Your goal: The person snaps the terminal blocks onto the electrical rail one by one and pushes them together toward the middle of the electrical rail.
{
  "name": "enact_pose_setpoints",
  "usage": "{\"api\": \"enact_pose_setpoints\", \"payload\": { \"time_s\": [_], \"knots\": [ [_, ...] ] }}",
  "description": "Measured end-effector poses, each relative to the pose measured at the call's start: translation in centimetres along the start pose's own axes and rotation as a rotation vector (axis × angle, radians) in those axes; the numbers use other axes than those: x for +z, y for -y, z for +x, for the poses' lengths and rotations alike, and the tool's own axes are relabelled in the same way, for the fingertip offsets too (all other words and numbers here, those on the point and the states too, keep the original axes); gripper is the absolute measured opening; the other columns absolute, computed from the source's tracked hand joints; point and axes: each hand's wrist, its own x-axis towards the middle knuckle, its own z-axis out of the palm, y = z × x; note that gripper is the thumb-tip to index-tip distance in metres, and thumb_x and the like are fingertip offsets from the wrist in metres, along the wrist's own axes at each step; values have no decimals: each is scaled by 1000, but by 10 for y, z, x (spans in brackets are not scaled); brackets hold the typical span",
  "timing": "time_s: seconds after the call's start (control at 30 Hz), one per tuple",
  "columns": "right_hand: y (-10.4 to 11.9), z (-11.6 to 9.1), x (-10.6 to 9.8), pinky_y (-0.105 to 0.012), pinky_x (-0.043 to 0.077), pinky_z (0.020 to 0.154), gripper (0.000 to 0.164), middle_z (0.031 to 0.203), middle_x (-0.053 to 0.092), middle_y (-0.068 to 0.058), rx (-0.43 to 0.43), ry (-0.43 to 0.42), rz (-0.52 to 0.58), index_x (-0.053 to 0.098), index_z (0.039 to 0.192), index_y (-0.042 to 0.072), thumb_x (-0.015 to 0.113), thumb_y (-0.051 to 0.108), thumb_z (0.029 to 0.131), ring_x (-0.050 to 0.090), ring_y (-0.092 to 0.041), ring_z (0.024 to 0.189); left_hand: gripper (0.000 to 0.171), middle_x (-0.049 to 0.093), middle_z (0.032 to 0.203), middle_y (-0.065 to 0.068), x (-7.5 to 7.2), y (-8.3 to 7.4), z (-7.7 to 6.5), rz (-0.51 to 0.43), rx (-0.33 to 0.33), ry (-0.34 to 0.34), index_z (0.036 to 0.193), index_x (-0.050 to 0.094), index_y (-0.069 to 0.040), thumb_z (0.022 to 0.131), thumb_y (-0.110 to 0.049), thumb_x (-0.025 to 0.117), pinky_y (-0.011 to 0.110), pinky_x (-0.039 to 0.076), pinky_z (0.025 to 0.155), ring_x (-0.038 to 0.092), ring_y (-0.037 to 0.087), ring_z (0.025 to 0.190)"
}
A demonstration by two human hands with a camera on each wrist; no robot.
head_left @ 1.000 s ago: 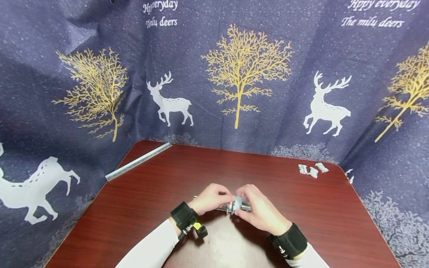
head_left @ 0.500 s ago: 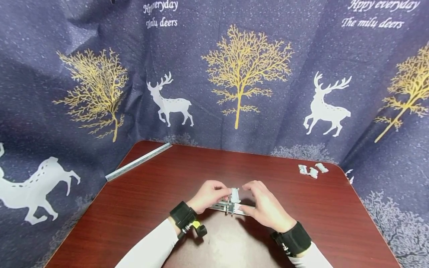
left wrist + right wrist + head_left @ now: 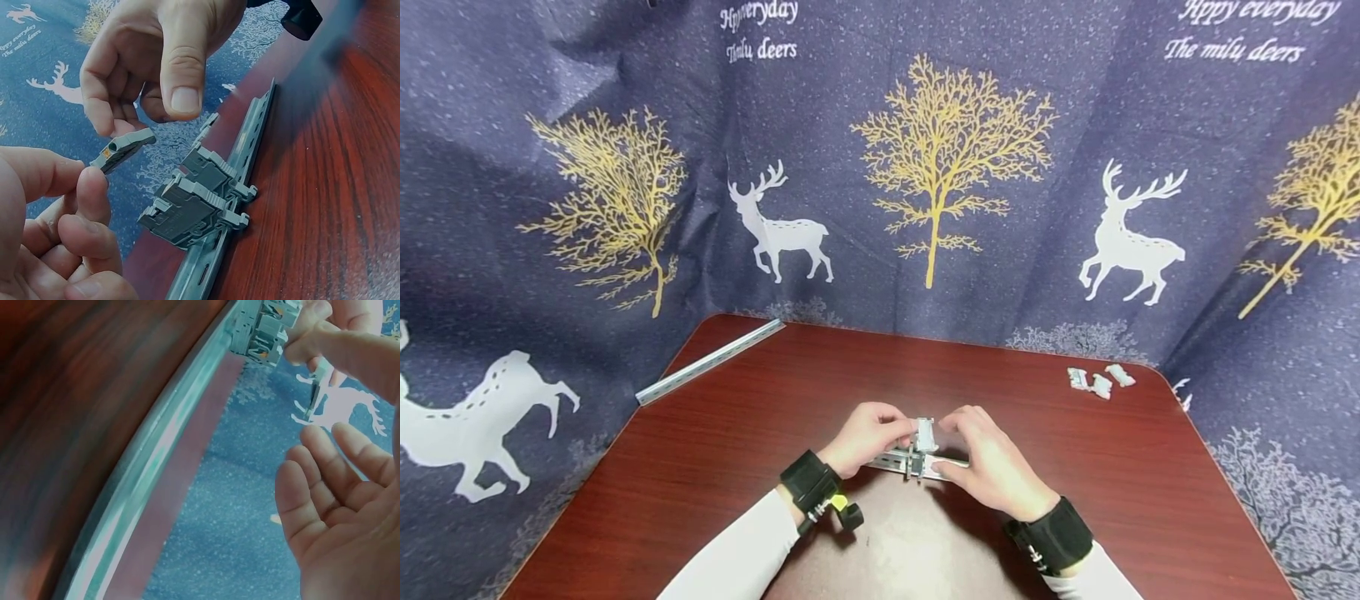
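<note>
My left hand (image 3: 871, 440) pinches a thin grey terminal block (image 3: 125, 149) between thumb and finger, holding it above a slotted metal DIN rail (image 3: 253, 134). My right hand (image 3: 996, 467) is just right of that block, fingers spread and loosely bent, with nothing gripped. In the head view its thumb is close to the rail; contact cannot be told. Grey terminal blocks (image 3: 197, 209) sit side by side on the rail, below the held one. The right wrist view shows these mounted blocks (image 3: 262, 331) at the top, beyond a long stretch of rail.
A second slotted metal rail (image 3: 711, 361) lies along the table's far left edge. Several loose pale terminal blocks (image 3: 1101, 385) lie at the back right. Behind the red-brown table (image 3: 820, 375) hangs a dark blue printed curtain (image 3: 850, 125).
A second ago my right fingers gripped the block low by the rail. They have since let go and shifted slightly right, and the block now stands higher in my left hand.
</note>
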Motion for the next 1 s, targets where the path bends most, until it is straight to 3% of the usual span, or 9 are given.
{"api": "enact_pose_setpoints", "payload": {
  "time_s": [0.4, 0.8, 1.0],
  "knots": [
    [1, 0, 2, -34, 55, 93, 45, 112, 67, -1, -67, -13, 16, 69, 112, 15, 101, 16, 79, 61, -13, 109, 24, 66, 71, 5, 0, -2, -1, -59, -23, 28, 89, 82, -3, 102, -24, 80, 22, 33, 49, 41, 8, 54],
    [2, 1, 3, -33, 55, 87, 36, 108, 68, 0, -107, -34, 13, 70, 106, 10, 97, 11, 82, 61, -12, 102, 26, 64, 67, -1, 1, 0, -1, -41, -26, 41, 88, 82, -3, 101, -26, 81, 23, 34, 51, 43, 8, 55],
    [1, 1, 2, -31, 54, 88, 30, 108, 68, 2, -116, -37, 3, 71, 105, 11, 94, 12, 86, 62, -12, 104, 31, 60, 64, -3, 0, 1, 0, -67, -41, 66, 90, 81, 2, 100, -27, 82, 22, 33, 50, 41, 7, 53]
  ]
}}
